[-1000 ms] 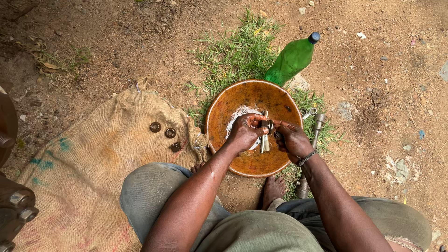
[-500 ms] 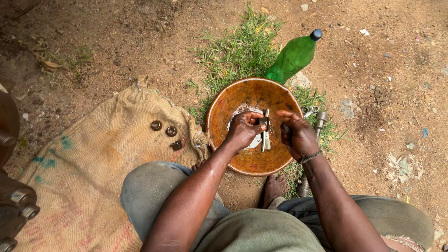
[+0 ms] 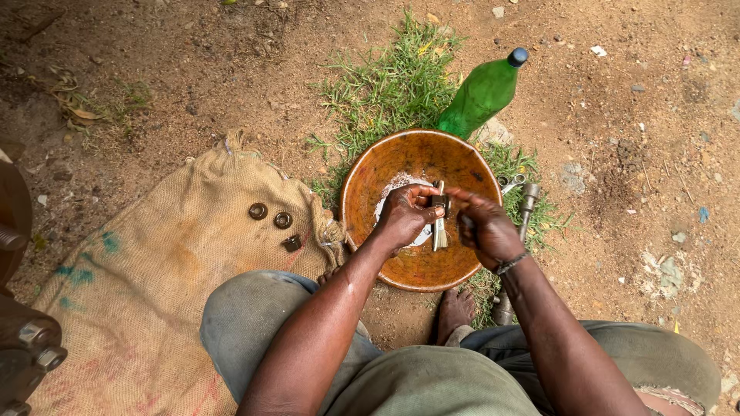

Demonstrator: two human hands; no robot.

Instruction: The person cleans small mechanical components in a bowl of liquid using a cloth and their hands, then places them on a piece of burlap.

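Both my hands are over a rusty orange metal bowl [image 3: 401, 158] set on the ground. My left hand [image 3: 402, 216] pinches a small dark metal nut-like part [image 3: 440, 202] at its fingertips. My right hand [image 3: 484, 228] meets it from the right, fingers on the same part. A pale metal strip [image 3: 439, 231] hangs down below the part. Something whitish [image 3: 393, 189] lies in the bowl bottom, mostly hidden by my left hand.
A green plastic bottle [image 3: 482, 94] leans behind the bowl on a grass patch [image 3: 385, 85]. Three small metal rings and nuts [image 3: 275, 223] lie on a burlap sack [image 3: 146, 285]. A wrench [image 3: 524, 208] lies right of the bowl. Rusty machine parts [image 3: 19, 339] at the left edge.
My hands have shifted slightly apart and turned, still working the small part over the bowl. The metal strip now hangs lower between them.
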